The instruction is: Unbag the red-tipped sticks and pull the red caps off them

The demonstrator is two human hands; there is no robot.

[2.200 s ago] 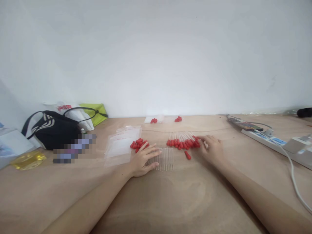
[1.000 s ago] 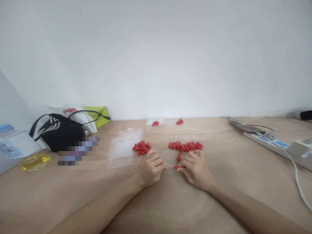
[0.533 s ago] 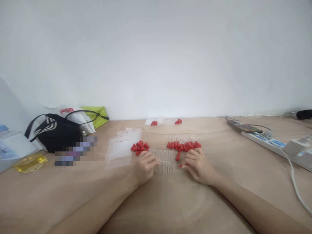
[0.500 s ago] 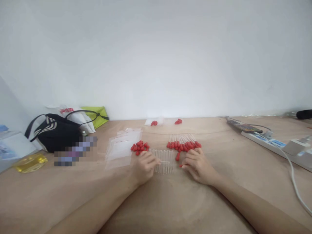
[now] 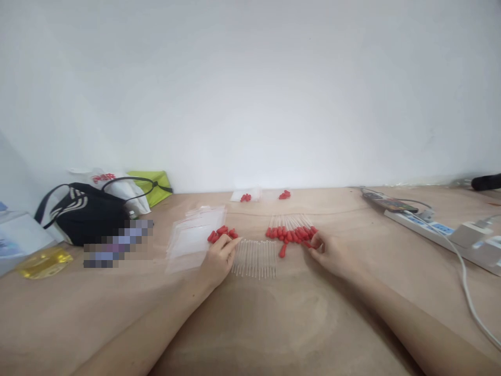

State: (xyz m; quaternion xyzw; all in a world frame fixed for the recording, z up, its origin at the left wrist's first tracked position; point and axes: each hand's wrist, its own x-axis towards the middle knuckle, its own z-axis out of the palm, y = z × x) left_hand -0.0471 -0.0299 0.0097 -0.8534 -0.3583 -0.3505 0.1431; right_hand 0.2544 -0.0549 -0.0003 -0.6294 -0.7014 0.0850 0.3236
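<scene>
Head view: any grip by the bent fingers of the left hand (image 5: 221,256), beside clear tubes (image 5: 255,259), or right hand (image 5: 324,251), at red bulbs (image 5: 297,234) right of them, cannot be made out. Left of the tubes, a white bag (image 5: 119,188) is illegibly lettered in red.

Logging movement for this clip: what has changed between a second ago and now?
The left hand moved left, from over the glass tubes toward the loose red bulbs; the right hand moved right, to the edge of the red-ended droppers. They are farther apart; what either grips is unclear. The glass tubes and clear bags stayed.
</scene>
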